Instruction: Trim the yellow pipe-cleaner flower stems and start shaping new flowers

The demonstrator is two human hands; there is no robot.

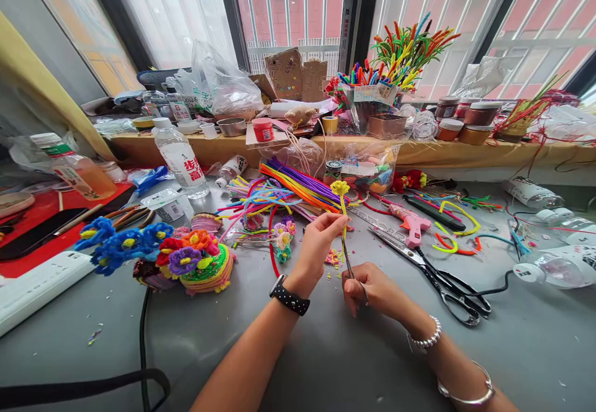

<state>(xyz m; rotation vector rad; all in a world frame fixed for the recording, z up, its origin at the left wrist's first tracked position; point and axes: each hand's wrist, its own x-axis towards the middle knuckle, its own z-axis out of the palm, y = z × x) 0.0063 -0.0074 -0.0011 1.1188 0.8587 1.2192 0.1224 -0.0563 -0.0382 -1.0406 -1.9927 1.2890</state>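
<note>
My left hand (pixel 321 241), with a watch on its wrist, pinches the stem of a yellow pipe-cleaner flower (pixel 339 187) just below its head. The flower stands upright over the table. Closed around the handles of small scissors (pixel 347 264), my right hand (pixel 367 285) is lower and to the right. The blades point up along the lower yellow stem; whether they touch it I cannot tell. Small yellow clippings (pixel 333 257) lie behind my hands. To the left, a round pot (pixel 209 272) bears orange, red and purple fuzzy flowers, beside several blue flowers (pixel 125 244).
Large black scissors (pixel 433 275) and a pink glue gun (pixel 412 223) lie at right, near plastic bottles (pixel 559 266). Bundled purple pipe cleaners (pixel 307 179) lie behind my hands. A water bottle (pixel 181 157) stands at back left; a white power strip (pixel 41 288) lies at left.
</note>
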